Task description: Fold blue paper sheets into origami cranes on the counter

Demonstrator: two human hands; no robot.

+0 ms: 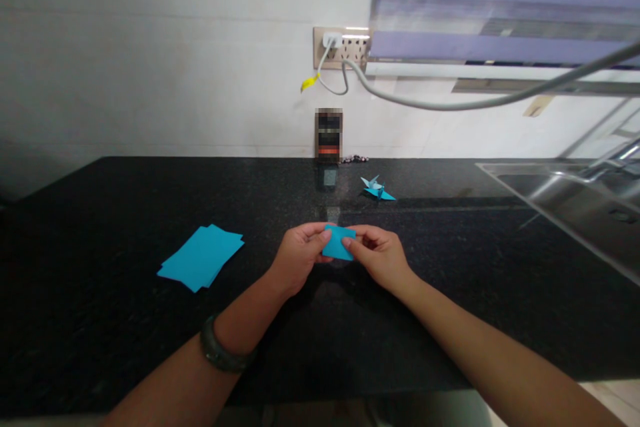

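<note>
A small blue square of paper [338,247] is held up between both hands above the dark counter. My left hand [299,252] pinches its left edge, thumb on the near face and fingers behind. On the other side my right hand [383,253] grips the right edge in the same way, thumb lying across the paper. Whether the square is folded in layers I cannot tell. Past the hands, slightly to the right, sit folded paper cranes [379,192] in blue and pale blue. To the left lies a loose stack of blue paper sheets [203,257], their corners fanned out.
A phone-like upright object [329,137], blurred out, leans against the wall with a beaded strap [356,159] beside it. A steel sink [550,190] is set into the black counter [125,213] at right. Above, a grey cable [440,105] runs from a wall socket [345,47].
</note>
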